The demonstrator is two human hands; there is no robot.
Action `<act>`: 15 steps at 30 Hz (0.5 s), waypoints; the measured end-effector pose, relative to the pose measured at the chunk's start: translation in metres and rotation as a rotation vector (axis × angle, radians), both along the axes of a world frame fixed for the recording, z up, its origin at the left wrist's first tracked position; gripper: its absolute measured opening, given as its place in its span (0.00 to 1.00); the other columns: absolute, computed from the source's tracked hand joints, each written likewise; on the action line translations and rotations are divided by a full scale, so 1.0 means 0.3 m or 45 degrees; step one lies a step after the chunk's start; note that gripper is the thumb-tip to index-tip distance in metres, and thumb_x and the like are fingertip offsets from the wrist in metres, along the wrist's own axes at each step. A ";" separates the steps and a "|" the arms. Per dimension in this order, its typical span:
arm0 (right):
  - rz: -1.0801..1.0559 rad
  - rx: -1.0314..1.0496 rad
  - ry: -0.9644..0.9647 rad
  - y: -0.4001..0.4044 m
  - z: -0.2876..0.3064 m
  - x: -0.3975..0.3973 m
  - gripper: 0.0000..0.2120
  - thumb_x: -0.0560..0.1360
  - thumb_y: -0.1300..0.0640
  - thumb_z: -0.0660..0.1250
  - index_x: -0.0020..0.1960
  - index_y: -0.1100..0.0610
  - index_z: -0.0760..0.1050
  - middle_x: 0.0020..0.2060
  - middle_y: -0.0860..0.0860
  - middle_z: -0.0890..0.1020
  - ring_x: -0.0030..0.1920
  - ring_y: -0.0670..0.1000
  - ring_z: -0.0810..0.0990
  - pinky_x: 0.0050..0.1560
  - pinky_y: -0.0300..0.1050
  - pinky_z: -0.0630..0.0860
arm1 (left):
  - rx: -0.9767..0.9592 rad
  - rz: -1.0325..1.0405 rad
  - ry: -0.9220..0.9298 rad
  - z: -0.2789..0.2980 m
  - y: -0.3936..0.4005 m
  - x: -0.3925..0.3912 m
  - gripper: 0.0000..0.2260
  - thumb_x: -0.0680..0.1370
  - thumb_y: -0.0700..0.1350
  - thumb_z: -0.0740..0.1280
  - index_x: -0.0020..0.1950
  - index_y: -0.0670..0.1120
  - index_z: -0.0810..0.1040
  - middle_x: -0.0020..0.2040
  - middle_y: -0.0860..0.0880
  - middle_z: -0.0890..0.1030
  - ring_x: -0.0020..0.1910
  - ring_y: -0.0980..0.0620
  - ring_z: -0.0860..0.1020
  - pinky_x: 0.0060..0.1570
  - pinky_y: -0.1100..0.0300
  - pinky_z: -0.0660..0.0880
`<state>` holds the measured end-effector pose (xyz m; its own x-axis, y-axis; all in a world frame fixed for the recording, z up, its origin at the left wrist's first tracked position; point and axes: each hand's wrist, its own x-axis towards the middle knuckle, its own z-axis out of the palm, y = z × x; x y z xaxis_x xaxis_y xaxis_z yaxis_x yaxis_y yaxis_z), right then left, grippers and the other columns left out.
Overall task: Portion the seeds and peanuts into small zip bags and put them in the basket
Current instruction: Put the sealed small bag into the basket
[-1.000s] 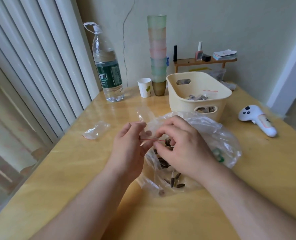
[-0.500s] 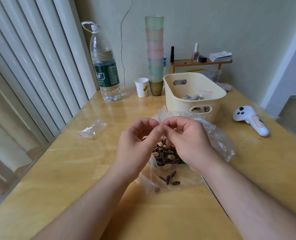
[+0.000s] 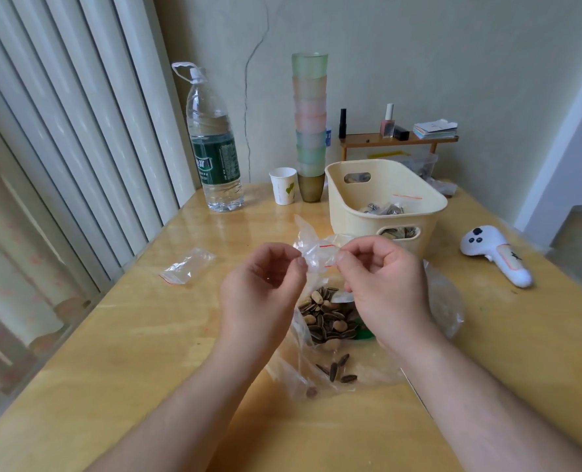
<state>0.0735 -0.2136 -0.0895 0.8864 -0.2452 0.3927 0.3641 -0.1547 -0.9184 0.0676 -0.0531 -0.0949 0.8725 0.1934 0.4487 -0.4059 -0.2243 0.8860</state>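
Taking the cream basket (image 3: 367,212) as the landmark and reading from the left: furthest left of it, alone on the wooden table (image 3: 129,335), lies a spare empty zip bag (image 3: 186,266), probably waiting for its turn. Nearer the basket, along the wall, stand a large water bottle (image 3: 216,148), a small paper cup (image 3: 283,185) and a tall stack of pastel cups (image 3: 310,127), the stack just beside the basket's left end.

In front of the basket the left hand (image 3: 260,294) is raised with thumb and forefinger pinching the left edge of a small zip bag (image 3: 318,255). The right hand (image 3: 383,287) pinches the opposite edge, so both hands are closed on the one bag, held up above the supply. It looks empty; the two-sided grip suggests its red-striped mouth is being pulled open for filling.

Directly below, in front of the basket, a large clear bag (image 3: 442,301) lies open with the seeds and peanuts (image 3: 328,316) heaped inside and a few seeds strayed toward the person. Filled portions already lie inside the basket.

Right of the basket lies a white handheld controller (image 3: 495,255).
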 end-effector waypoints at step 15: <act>0.110 -0.121 -0.025 -0.042 0.035 0.008 0.15 0.75 0.66 0.71 0.50 0.45 0.80 0.31 0.48 0.80 0.33 0.52 0.82 0.41 0.52 0.81 | 0.334 -0.153 -0.434 -0.003 -0.003 -0.018 0.09 0.79 0.47 0.74 0.59 0.53 0.82 0.55 0.56 0.85 0.59 0.50 0.82 0.59 0.49 0.79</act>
<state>0.0758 -0.2262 -0.0791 0.8945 -0.1286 0.4282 0.3978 -0.2081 -0.8935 0.0623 -0.0539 -0.0958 0.6754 -0.0587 0.7351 -0.7019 -0.3569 0.6164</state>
